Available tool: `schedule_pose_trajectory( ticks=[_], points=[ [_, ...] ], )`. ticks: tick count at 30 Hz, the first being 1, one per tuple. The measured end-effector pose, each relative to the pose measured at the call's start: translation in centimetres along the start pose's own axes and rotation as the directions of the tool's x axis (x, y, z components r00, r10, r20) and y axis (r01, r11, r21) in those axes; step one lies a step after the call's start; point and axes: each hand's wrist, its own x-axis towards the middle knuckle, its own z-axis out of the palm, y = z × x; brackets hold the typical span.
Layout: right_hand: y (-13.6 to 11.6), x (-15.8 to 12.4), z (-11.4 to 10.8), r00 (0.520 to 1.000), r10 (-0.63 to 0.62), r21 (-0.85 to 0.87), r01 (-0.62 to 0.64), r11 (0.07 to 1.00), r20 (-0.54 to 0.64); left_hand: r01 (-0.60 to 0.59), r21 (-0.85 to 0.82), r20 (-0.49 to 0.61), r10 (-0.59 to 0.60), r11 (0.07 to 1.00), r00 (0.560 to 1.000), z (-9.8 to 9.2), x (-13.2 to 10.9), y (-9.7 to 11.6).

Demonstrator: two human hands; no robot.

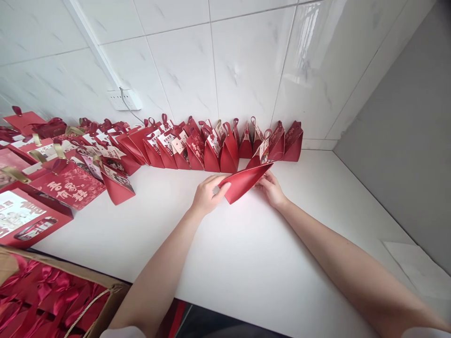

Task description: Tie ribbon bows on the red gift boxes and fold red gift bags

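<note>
A red folded gift box [246, 182] is held just above the white table, its plain red side facing me. My left hand [207, 195] grips the box's left edge, thumb in front and fingers behind. At its right end, my right hand [273, 188] is closed on the box, with some fingertips hidden behind it. Right behind it stands a small red box with a white printed panel [261, 152], partly covered by the held one. A row of similar red gift boxes [212, 155] with ribbon loops runs along the wall.
More red gift boxes and bags [75, 185] crowd the table's left side. An open cardboard carton [118, 287] with red-ribboned packages sits at the lower left. Behind are a tiled wall [246, 61] and a power socket [124, 100] with a cable. A grey panel [398, 136] borders the right.
</note>
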Motion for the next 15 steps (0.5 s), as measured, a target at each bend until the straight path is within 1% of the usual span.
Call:
schedule_pose_trajectory(
  ticks=[2, 5, 7, 9, 11, 13, 15],
  points=[
    [-0.2, -0.1, 0.4, 0.999, -0.048, -0.027, 0.047, 0.999, -0.023, 0.011, -0.017, -0.021, -0.012, 1.000, 1.000, -0.2, -0.1, -0.4],
    [-0.3, -0.3, 1.1, 0.987, -0.140, -0.085, 0.133, 0.987, -0.074, -0.023, 0.032, -0.061, 0.025, 0.999, 0.998, -0.5, -0.1, -1.1],
    [-0.3, -0.5, 1.4, 0.978, -0.187, -0.137, 0.173, 0.975, -0.094, -0.006, 0.058, -0.072, 0.010, 0.998, 0.997, -0.7, -0.2, -1.6],
    [-0.2, -0.7, 1.6, 0.978, -0.197, -0.185, 0.182, 0.966, -0.068, 0.051, 0.055, -0.038, -0.049, 0.997, 0.998, -0.8, -0.2, -2.1],
    [-0.1, -0.9, 1.7, 0.984, -0.175, -0.219, 0.169, 0.961, -0.008, 0.122, 0.036, 0.018, -0.123, 0.992, 0.992, -0.7, -0.2, -2.7],
    [0.0, -0.9, 1.6, 0.988, -0.150, -0.240, 0.155, 0.958, 0.038, 0.204, 0.014, 0.084, -0.205, 0.979, 0.975, -0.5, -0.3, -3.5],
    [0.0, -1.0, 1.5, 0.989, -0.143, -0.254, 0.149, 0.956, 0.044, 0.288, -0.023, 0.135, -0.282, 0.957, 0.950, -0.2, -0.4, -4.4]
  ],
)
